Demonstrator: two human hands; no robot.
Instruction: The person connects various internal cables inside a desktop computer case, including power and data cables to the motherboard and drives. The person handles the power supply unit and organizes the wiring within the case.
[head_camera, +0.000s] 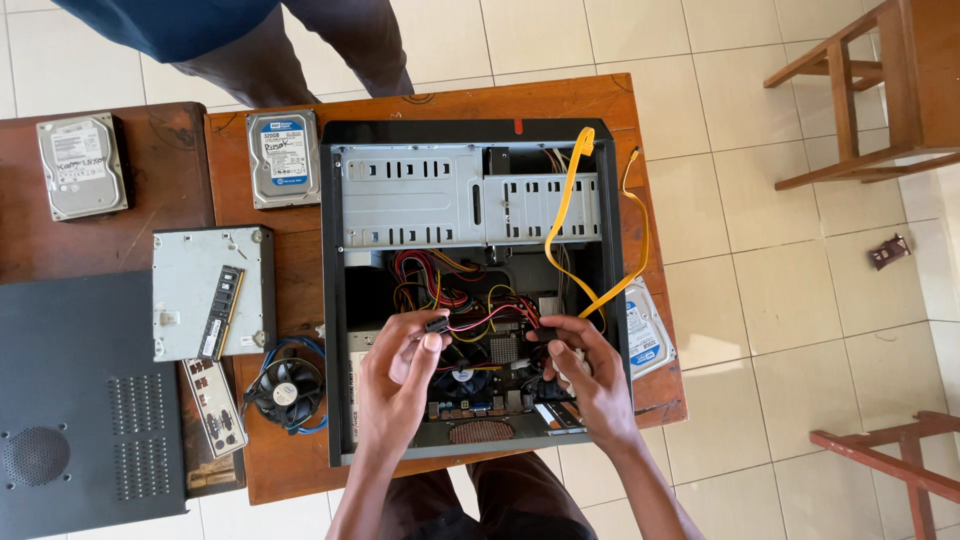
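Observation:
An open black computer case (332, 300) lies flat on a wooden table (290, 290). Inside it are grey metal drive bays (420, 195) and a bundle of coloured power wires (450, 290). My left hand (398, 385) pinches a small black connector (437, 324) on red and yellow wires. My right hand (592, 375) holds another black connector (543, 334) on the same bundle, over the motherboard (480, 405). A flat yellow cable (565, 205) loops up out of the case.
Two hard drives (283, 157) (81, 165) lie to the left, a third (648, 335) under the case's right edge. An optical drive with a memory stick (207, 290), a cooler fan (287, 392), a back plate (213, 405), a side panel (85, 400). A person stands beyond the table. Wooden chairs (870, 90) right.

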